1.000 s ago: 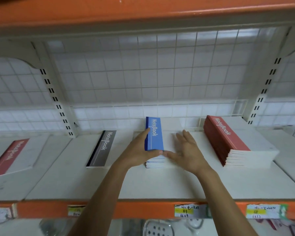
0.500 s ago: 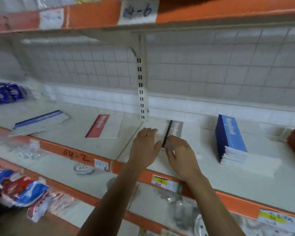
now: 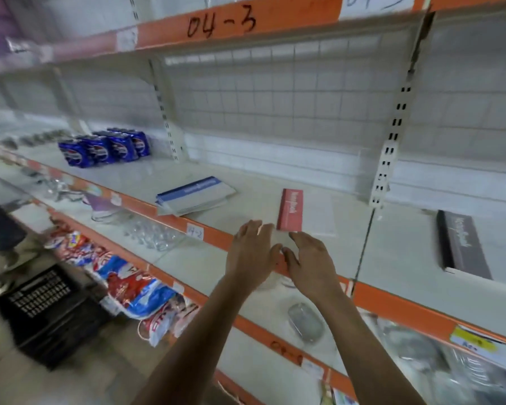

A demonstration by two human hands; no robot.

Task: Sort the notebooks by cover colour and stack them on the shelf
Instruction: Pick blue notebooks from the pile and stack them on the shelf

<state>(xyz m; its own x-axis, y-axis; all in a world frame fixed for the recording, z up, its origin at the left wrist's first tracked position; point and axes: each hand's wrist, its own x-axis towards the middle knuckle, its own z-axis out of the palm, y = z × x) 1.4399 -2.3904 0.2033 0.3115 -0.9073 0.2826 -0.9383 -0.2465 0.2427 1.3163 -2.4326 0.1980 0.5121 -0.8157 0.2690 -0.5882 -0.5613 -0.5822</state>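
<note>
My hands had swung left along the shelf (image 3: 392, 244): left hand (image 3: 253, 252) and right hand (image 3: 310, 261) hovered loose, empty, just short of the red notebook (image 3: 289, 210) lying flat. Light, thin, floppy, I judged; take its near edge. Blue notebooks (image 3: 193, 194) lay beyond.

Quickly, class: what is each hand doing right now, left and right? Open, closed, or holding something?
Left hand: open, fingers spread, holding nothing.
Right hand: open, holding nothing, near the red notebook.
</note>
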